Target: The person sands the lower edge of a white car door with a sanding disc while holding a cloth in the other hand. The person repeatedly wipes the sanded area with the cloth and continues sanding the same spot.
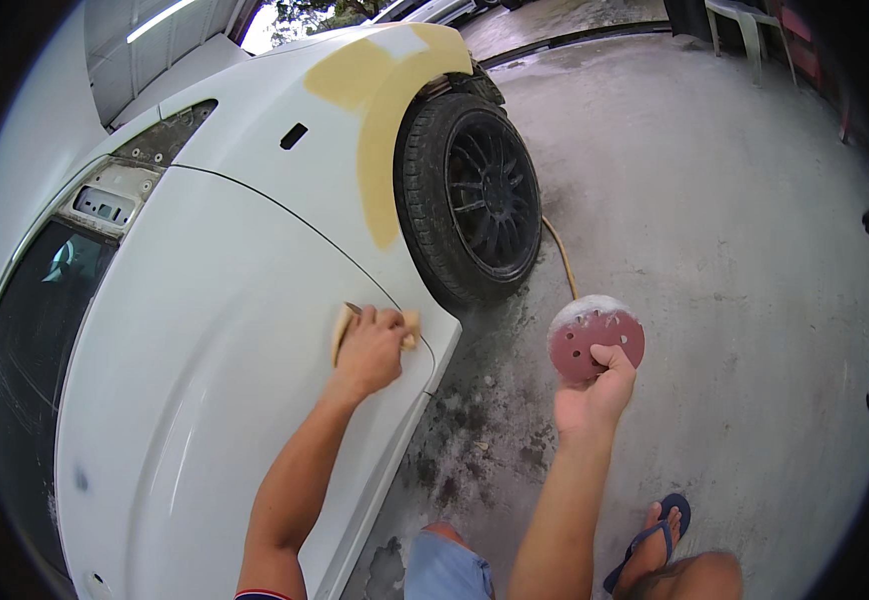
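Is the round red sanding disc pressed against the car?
No, the right hand holds the round red sanding disc in the air, away from the white car door.

A black wheel (483, 195) with thin spokes and a dark tyre serves as the landmark. Just above and left of it, tan filler (380, 95) arcs over the wheel arch. A tan hose (561, 252) trails from behind the wheel's right edge across the wet concrete floor (715, 230). Far beyond the wheel, up right, stands a pale plastic chair (750, 28). Well below it, a blue flip-flop (655, 540) rests on the floor.
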### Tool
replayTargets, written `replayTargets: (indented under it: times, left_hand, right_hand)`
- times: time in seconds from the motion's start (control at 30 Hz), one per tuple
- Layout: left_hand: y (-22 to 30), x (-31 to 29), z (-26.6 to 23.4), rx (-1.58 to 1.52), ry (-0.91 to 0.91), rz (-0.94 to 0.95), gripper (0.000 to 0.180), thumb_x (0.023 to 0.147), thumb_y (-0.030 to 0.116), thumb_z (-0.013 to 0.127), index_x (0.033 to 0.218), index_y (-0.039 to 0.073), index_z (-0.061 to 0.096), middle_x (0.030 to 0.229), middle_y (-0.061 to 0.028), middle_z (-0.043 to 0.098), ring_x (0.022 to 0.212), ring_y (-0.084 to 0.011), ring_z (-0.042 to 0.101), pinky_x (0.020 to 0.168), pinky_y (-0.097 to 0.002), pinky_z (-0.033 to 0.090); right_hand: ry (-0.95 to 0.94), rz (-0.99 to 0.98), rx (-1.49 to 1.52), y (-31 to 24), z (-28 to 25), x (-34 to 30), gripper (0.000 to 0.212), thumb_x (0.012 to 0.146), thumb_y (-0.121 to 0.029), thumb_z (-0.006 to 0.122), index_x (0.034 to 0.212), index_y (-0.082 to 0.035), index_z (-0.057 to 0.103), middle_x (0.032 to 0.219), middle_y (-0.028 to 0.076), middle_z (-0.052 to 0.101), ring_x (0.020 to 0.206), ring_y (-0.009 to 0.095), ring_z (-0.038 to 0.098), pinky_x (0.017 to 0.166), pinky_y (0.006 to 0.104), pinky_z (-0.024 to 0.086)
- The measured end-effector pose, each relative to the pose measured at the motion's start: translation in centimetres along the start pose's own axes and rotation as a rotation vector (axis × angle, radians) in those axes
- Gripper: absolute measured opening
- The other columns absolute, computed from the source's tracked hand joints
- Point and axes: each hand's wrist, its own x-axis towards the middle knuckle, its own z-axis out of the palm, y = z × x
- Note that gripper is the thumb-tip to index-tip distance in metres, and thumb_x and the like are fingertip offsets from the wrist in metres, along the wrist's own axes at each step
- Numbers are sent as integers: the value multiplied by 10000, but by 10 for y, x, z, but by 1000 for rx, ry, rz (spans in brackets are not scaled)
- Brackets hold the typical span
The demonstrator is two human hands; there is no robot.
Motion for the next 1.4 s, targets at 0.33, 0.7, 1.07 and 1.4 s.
replayTargets:
  times: [0.33, 0.7, 1.07, 1.4]
  left_hand:
    - [-62, 14, 46, 402, 521, -154, 737, 887, 171, 663, 1598, 122, 473, 1715, -63, 380, 1637, -384, 165, 1298, -642, 120]
    - [21, -54, 81, -751, -492, 102, 377, 960, 199, 554, 1295, 93, 689, 1060, -195, 764, 945, -315, 732, 901, -439, 568]
    - [-249, -177, -311, 125, 639, -209, 388, 1068, 96, 565, 1454, 75, 584, 1326, -131, 674, 1185, -262, 661, 1053, -404, 508]
    - [-293, -189, -230, 735, 785, -20, 608, 860, -104, 559, 1369, 196, 704, 1360, -71, 661, 1324, -256, 586, 1177, -421, 344]
  right_hand:
    - [-3, 42, -80, 26, -23, 0, 560, 823, -7, 567, 1382, -25, 539, 1296, 121, 612, 1173, 296, 641, 1033, 471, 560]
    - [-134, 0, -20, 22, -10, -14, 504, 946, -119, 575, 1427, 6, 492, 1292, 153, 623, 1184, 310, 658, 1007, 471, 584]
    - [-245, 298, -661, 251, -78, 42, 386, 1019, -267, 542, 1207, 63, 611, 1109, 148, 709, 971, 305, 768, 730, 383, 643]
    - [-324, -27, -764, 257, -78, 57, 336, 1000, -214, 726, 1243, -1, 634, 1128, 110, 741, 855, 219, 747, 749, 320, 607]
